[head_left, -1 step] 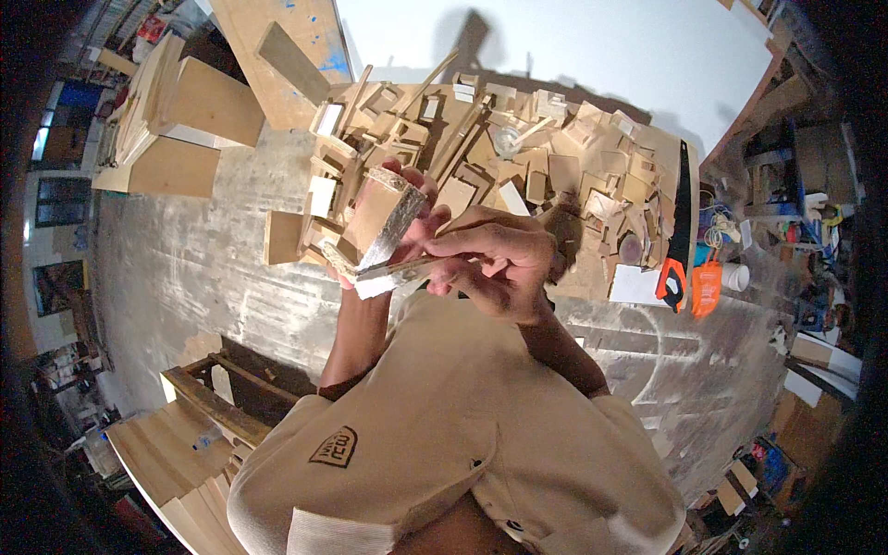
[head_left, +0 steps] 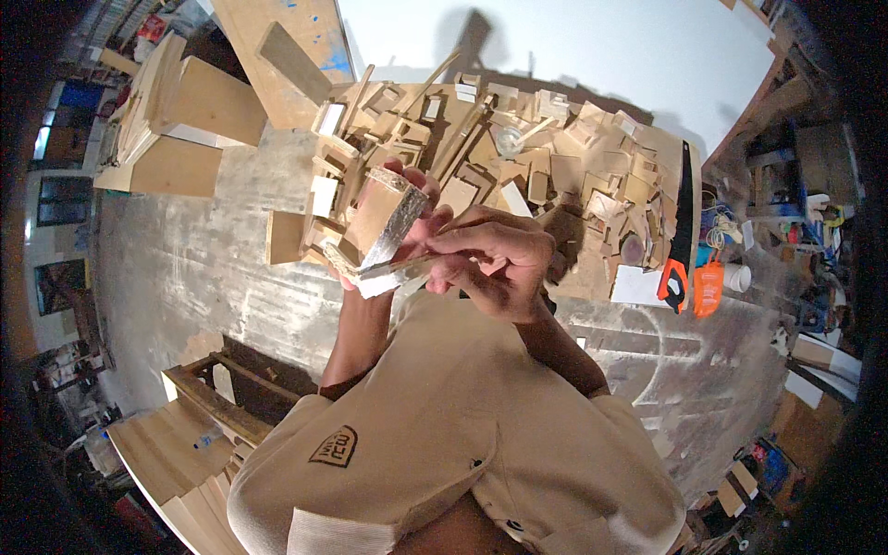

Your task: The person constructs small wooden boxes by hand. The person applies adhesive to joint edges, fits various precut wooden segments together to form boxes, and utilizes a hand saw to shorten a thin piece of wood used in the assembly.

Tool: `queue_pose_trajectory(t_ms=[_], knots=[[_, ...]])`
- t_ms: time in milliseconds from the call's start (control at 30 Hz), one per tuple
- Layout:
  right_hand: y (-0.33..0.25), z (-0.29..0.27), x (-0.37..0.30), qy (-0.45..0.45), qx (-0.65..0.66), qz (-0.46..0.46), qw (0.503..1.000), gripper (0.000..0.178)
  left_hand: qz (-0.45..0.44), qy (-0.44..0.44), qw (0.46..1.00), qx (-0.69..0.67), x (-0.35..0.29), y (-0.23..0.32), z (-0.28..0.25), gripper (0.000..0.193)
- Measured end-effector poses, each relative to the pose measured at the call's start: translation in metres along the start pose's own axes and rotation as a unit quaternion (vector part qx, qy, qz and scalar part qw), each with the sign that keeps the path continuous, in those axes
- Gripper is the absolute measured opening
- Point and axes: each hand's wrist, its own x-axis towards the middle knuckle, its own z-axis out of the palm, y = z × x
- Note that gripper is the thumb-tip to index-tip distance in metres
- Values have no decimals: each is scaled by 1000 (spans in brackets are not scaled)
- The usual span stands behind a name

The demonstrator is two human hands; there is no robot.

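Wooden piece [head_left: 374, 215] in left hand [head_left: 418, 237], stick [head_left: 400, 267] in right hand [head_left: 504, 261], glass jar [head_left: 507, 141] beyond, contents unclear

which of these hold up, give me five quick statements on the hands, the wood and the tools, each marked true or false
1. The left hand holds a small wooden piece. True.
2. The right hand holds nothing. False: its fingers pinch a thin stick set against the piece.
3. The saw has a black blade. True.
4. The orange bag lies to the left of the saw. False: the orange bag is to the right of it in the picture.
5. A clear round container stands among the wood offcuts. True.
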Motion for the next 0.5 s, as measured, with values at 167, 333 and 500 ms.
queue_pose_trajectory(t_ms=[167,333,500], knots=[[6,4,0,98,97,78,987,13,29,-71,994,84,10,-11,26,47],[10,4,5,201,151,100,963,12,90,75,974,193,10,0,7,46],[7,-1,6,74,58,-13,996,11,114,44,982,144,17,-10,21,49]])
